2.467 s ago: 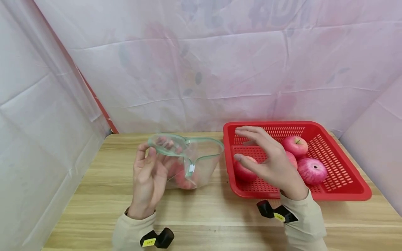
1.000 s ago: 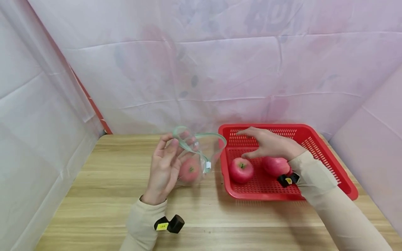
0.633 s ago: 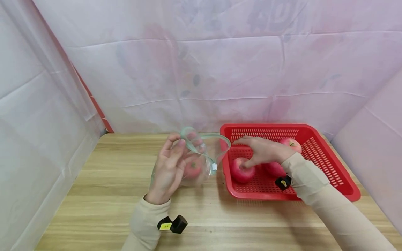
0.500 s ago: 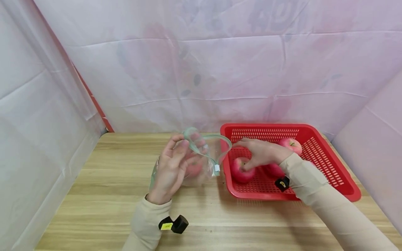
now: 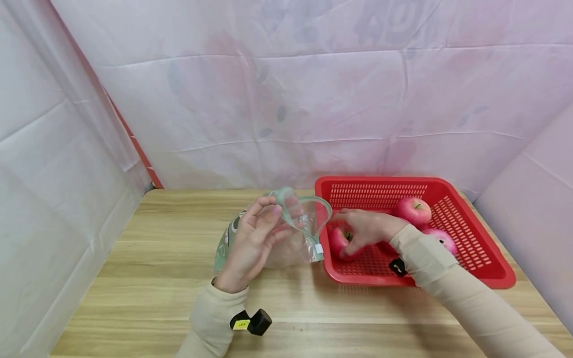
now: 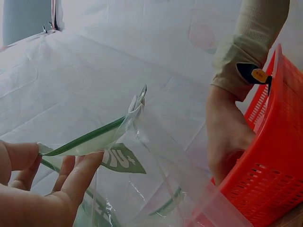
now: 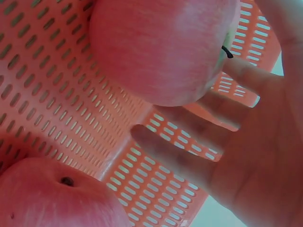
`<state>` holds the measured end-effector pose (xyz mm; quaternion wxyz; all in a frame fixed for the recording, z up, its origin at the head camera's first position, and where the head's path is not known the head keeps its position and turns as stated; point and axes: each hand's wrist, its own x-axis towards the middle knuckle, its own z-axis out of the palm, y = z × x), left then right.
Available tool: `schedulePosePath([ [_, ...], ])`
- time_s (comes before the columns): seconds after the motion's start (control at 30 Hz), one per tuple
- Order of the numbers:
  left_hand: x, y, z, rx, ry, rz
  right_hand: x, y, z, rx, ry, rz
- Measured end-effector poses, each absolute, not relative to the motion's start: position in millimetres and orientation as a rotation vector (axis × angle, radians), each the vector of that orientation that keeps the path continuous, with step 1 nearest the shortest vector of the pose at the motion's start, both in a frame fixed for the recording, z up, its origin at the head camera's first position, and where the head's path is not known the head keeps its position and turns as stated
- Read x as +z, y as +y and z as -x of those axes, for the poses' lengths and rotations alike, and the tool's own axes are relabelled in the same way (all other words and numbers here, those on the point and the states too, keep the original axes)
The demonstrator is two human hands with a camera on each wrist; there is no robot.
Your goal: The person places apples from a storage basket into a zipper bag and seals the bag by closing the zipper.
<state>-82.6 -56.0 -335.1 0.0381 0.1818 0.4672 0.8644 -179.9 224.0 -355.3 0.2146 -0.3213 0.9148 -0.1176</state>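
Observation:
My left hand (image 5: 250, 243) pinches the green zip rim of a clear zip bag (image 5: 286, 248) between thumb and fingers. The bag's mouth gapes, with a white slider (image 5: 319, 248) at its right corner. Green printing shows on the bag (image 6: 123, 158) in the left wrist view. Inside the red basket (image 5: 380, 180), my right hand (image 5: 369, 228) reaches around an apple (image 5: 337, 243) at the left end, thumb on the near side. In the right wrist view, fingers (image 7: 175, 158) curve beneath this apple (image 7: 156, 52), its stem toward the palm.
More apples lie in the basket: one at the back (image 5: 414, 211), a streaked one (image 5: 440, 241) by the right forearm, and another partly hidden by the hand. The basket's left wall stands close to the bag. A pale cloth (image 5: 286, 99) hangs behind the wooden table (image 5: 156, 298).
My right hand has come down over the left apple in the basket. The left hand has moved right with the bag, toward the basket. Red seen through the bag earlier no longer shows.

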Motion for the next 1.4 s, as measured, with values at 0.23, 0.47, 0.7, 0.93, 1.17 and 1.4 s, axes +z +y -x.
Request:
schedulePosePath([
  [0.23, -335, -57, 83, 2.641, 1.445, -0.539, -363, 220, 182, -0.37, 2.484, 0.903],
  [0.47, -335, -57, 84, 2.634, 1.452, -0.549, -364, 226, 187, -0.424, 2.556, 0.851],
  [0.7, -331, -58, 87, 2.617, 1.469, -0.525, -368, 231, 195, -0.451, 2.662, 0.91],
  [0.93, -327, -59, 90, 2.61, 1.492, -0.485, -369, 231, 195, -0.47, 2.685, 0.938],
  [1.17, -323, -59, 92, 2.607, 1.48, -0.479, -368, 232, 197, -0.512, 2.677, 0.947],
  [1.4, -331, -59, 85, 2.621, 1.479, -0.532, -366, 234, 197, -0.585, 2.77, 1.012],
])
